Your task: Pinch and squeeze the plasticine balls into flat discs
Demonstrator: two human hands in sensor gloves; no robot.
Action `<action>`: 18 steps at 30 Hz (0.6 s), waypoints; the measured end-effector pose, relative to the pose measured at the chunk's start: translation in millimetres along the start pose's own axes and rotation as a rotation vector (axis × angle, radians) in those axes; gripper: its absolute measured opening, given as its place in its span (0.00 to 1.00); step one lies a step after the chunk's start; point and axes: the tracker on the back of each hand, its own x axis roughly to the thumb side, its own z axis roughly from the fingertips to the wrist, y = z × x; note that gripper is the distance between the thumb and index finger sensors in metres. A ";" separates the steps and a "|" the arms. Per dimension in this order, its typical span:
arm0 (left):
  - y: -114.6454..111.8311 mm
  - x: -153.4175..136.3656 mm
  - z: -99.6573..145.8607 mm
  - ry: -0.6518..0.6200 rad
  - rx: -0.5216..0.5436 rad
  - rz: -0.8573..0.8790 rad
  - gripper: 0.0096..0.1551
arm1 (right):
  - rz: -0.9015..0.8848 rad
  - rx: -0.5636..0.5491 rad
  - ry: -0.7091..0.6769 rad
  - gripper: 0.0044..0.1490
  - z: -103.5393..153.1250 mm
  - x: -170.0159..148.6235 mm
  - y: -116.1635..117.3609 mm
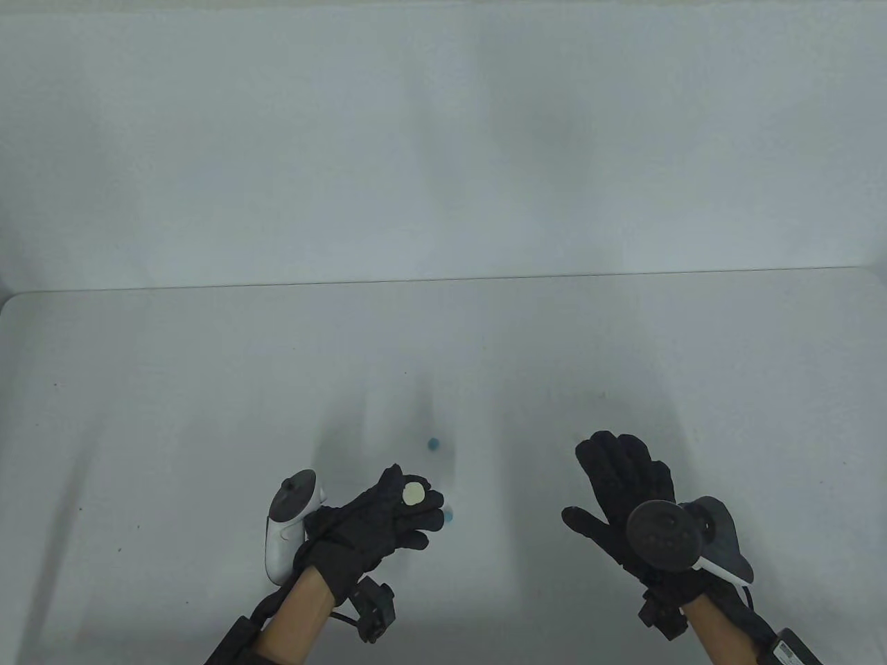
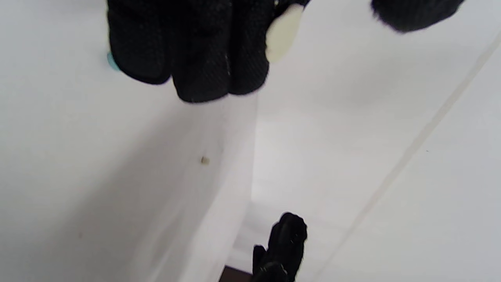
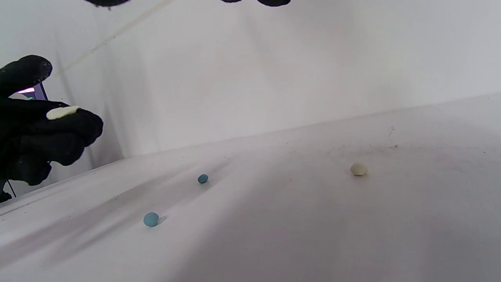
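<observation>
Fingers (image 1: 416,516) of the left hand (image 1: 374,519) are curled, with a flattened cream disc (image 1: 414,493) resting on top of them; whether the thumb (image 1: 392,478), just beside it, pins the disc I can't tell. Right hand (image 1: 624,499) is released, fingers spread, holding nothing.

Landmark is the disc. Right wrist view shows two blue balls (image 3: 151,219) (image 3: 202,178) on the table (image 1: 208,415) below and beyond it, apart from each other, and a cream ball (image 3: 358,169) well off toward the right hand's side. From above, one blue ball sits just past the disc and another peeks out beside the left fingertips.

Handling, my read: light, soft, takes a dent and keeps it, slightly tacky so it may cling to glove fabric. Disc edge looks thin, likely to crack or fold if pinched at the rim, so hold it across the flat faces. Balls will roll, so take them from above between thumb and forefinger.

No brand, label or readable writing anywhere.
</observation>
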 end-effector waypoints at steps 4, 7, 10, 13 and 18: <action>0.3 -1.4 -0.5 0.018 0.045 -0.016 0.46 | 0.000 0.001 0.001 0.53 0.0 -0.1 -0.1; 2.5 0.1 0.7 0.036 0.094 -0.032 0.30 | 0.000 0.000 0.001 0.53 0.1 -0.1 -0.2; 4.4 2.5 0.6 0.029 0.121 -0.073 0.25 | 0.001 0.002 0.001 0.53 -0.1 -0.1 0.1; 3.2 5.1 1.0 0.024 0.134 -0.080 0.25 | 0.001 0.003 0.000 0.53 0.0 0.0 0.0; 2.5 5.3 1.0 0.001 0.147 -0.081 0.25 | 0.001 0.002 -0.002 0.53 -0.2 0.2 0.0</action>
